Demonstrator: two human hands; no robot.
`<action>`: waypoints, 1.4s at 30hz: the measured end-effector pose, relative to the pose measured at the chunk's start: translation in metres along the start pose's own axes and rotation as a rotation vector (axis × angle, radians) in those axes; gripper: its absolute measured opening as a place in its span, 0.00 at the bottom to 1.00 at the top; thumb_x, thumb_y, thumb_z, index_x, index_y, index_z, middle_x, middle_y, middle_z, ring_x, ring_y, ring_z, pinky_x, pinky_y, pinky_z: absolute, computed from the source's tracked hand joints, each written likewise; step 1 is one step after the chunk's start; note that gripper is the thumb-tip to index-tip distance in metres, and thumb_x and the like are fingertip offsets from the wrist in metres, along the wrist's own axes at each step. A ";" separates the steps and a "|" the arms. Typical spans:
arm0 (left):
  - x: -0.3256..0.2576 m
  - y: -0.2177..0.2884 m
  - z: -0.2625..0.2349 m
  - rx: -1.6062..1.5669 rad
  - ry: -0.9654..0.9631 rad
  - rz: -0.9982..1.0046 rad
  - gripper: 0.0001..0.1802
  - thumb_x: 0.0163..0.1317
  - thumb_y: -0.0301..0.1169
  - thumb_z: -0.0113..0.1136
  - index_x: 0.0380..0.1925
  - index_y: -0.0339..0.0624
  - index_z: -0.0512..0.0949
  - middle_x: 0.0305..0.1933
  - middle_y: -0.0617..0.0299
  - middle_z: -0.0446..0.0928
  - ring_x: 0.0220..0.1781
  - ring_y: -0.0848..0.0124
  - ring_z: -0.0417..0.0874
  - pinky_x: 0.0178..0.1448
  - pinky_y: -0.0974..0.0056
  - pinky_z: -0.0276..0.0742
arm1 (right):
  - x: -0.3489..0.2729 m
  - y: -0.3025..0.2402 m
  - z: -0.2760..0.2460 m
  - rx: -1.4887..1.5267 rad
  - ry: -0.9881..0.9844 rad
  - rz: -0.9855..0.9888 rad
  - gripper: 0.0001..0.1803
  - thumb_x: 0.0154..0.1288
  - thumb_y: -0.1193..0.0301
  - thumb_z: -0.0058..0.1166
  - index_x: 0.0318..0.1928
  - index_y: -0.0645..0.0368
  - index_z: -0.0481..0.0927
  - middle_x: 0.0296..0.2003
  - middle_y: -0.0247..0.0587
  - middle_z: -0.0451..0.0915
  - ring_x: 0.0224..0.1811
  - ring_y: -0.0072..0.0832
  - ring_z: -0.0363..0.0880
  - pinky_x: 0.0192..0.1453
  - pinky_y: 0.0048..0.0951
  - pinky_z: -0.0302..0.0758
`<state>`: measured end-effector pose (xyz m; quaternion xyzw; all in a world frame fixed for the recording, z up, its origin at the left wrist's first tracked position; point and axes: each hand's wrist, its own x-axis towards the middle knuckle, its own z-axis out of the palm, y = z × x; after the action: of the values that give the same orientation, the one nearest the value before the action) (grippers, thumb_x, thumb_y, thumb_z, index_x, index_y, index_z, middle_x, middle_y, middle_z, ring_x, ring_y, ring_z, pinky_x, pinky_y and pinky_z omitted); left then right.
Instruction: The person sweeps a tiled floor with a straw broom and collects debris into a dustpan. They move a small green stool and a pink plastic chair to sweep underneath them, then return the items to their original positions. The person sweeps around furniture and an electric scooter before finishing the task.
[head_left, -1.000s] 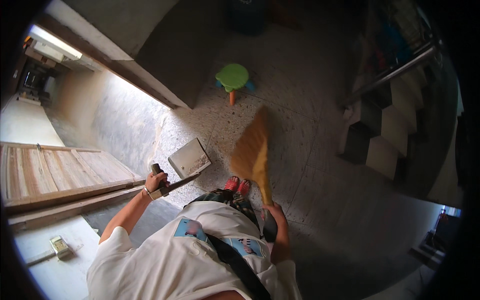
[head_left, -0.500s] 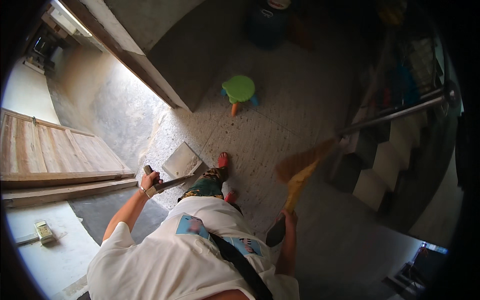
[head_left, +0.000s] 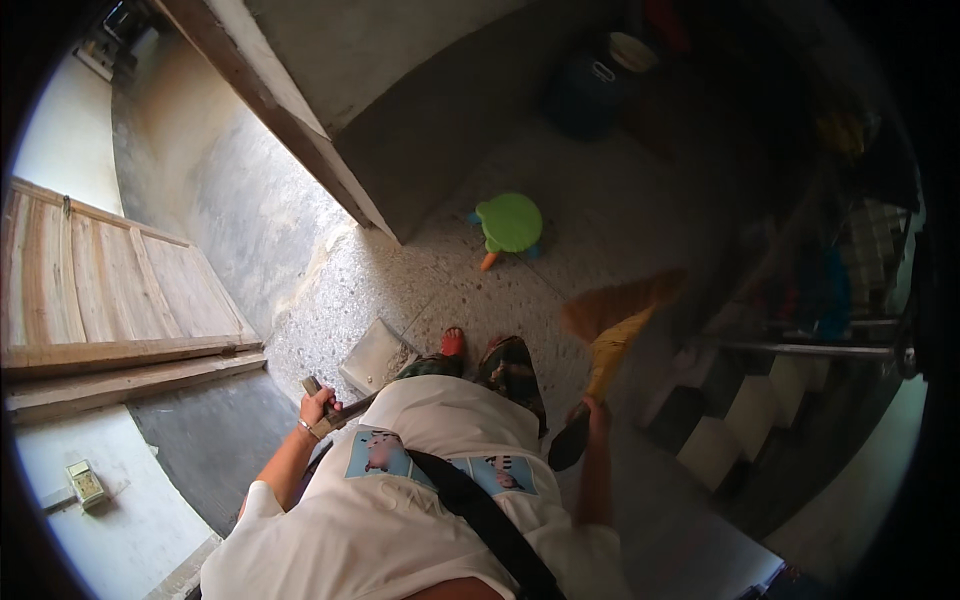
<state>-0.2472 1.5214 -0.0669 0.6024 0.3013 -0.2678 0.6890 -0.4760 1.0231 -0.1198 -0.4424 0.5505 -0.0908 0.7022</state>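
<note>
My left hand (head_left: 317, 404) is closed around the wooden handle of a dustpan (head_left: 374, 356). The pale, square pan sits low in front of my legs, close to the floor, with a little debris on it; whether it touches the floor I cannot tell. On the other side, my right hand (head_left: 594, 412) grips a broom (head_left: 622, 338) by its handle. The broom's yellow neck and brown bristle head point forward and right, away from my body, and the bristles look slightly blurred.
Ahead stands a small green stool (head_left: 511, 222) with coloured legs. A dark lidded bin (head_left: 590, 90) is at the far wall. Steps (head_left: 745, 420) with a metal rail rise on the right. A doorway with a wooden door (head_left: 110, 280) lies left.
My view has shifted, so the stool and bin appear farther right. The trailing leg has come forward. Both hands keep hold of the broom and dustpan.
</note>
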 end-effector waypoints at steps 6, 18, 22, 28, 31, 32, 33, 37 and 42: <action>0.003 -0.016 0.004 -0.071 0.048 0.057 0.08 0.50 0.24 0.52 0.16 0.40 0.65 0.16 0.61 0.66 0.15 0.68 0.72 0.21 0.65 0.71 | 0.021 -0.067 0.044 -0.077 -0.093 0.093 0.13 0.52 0.65 0.52 0.32 0.62 0.69 0.15 0.43 0.73 0.12 0.34 0.71 0.18 0.34 0.70; -0.003 -0.025 0.007 -0.286 0.201 0.105 0.07 0.50 0.24 0.53 0.19 0.41 0.65 0.15 0.62 0.66 0.15 0.69 0.71 0.22 0.65 0.72 | 0.089 -0.134 0.121 -0.081 -0.158 0.122 0.13 0.51 0.64 0.53 0.31 0.61 0.71 0.17 0.44 0.73 0.15 0.34 0.73 0.19 0.34 0.71; -0.014 -0.023 0.007 -0.380 0.248 0.130 0.08 0.50 0.25 0.53 0.18 0.42 0.65 0.15 0.62 0.66 0.15 0.69 0.69 0.23 0.65 0.71 | 0.111 -0.153 0.150 -0.247 -0.273 0.123 0.12 0.51 0.65 0.54 0.30 0.60 0.70 0.17 0.44 0.73 0.14 0.34 0.72 0.18 0.34 0.71; -0.033 -0.041 0.001 -0.394 0.291 0.181 0.08 0.51 0.24 0.52 0.19 0.42 0.64 0.15 0.62 0.64 0.15 0.69 0.68 0.23 0.64 0.70 | 0.142 -0.150 0.183 -0.211 -0.381 0.059 0.14 0.50 0.66 0.54 0.34 0.60 0.68 0.18 0.44 0.73 0.14 0.33 0.72 0.18 0.34 0.72; -0.028 -0.051 -0.005 -0.440 0.299 0.194 0.08 0.51 0.24 0.52 0.19 0.42 0.64 0.15 0.61 0.64 0.15 0.68 0.68 0.22 0.64 0.70 | 0.139 -0.161 0.199 -0.210 -0.362 0.076 0.14 0.51 0.67 0.54 0.34 0.61 0.67 0.18 0.44 0.73 0.14 0.32 0.72 0.19 0.34 0.72; -0.026 -0.052 -0.005 -0.455 0.310 0.184 0.08 0.51 0.24 0.52 0.19 0.42 0.64 0.15 0.61 0.64 0.15 0.68 0.68 0.22 0.64 0.70 | 0.137 -0.164 0.201 -0.208 -0.365 0.069 0.14 0.51 0.67 0.54 0.34 0.61 0.67 0.18 0.44 0.73 0.15 0.32 0.72 0.19 0.34 0.72; -0.025 -0.051 -0.007 -0.446 0.325 0.162 0.08 0.51 0.24 0.52 0.19 0.42 0.64 0.15 0.61 0.64 0.14 0.68 0.68 0.22 0.64 0.70 | 0.137 -0.165 0.202 -0.205 -0.366 0.061 0.14 0.51 0.68 0.54 0.34 0.62 0.67 0.18 0.44 0.72 0.15 0.32 0.72 0.19 0.34 0.72; -0.020 -0.045 -0.006 -0.401 0.351 0.114 0.07 0.50 0.24 0.52 0.19 0.41 0.64 0.16 0.61 0.65 0.15 0.69 0.68 0.23 0.64 0.71 | 0.146 -0.160 0.185 -0.177 -0.413 0.019 0.15 0.51 0.68 0.54 0.35 0.63 0.67 0.18 0.44 0.73 0.15 0.33 0.72 0.19 0.35 0.73; -0.026 -0.063 -0.014 -0.450 0.361 0.125 0.08 0.50 0.25 0.53 0.18 0.42 0.64 0.15 0.61 0.65 0.15 0.68 0.69 0.23 0.64 0.71 | 0.156 -0.154 0.174 -0.243 -0.494 -0.024 0.15 0.51 0.68 0.54 0.36 0.63 0.68 0.18 0.45 0.73 0.15 0.33 0.73 0.20 0.35 0.73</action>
<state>-0.3123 1.5276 -0.0917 0.4899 0.4333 -0.0399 0.7555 -0.2131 0.9270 -0.1162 -0.5383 0.3643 0.0782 0.7559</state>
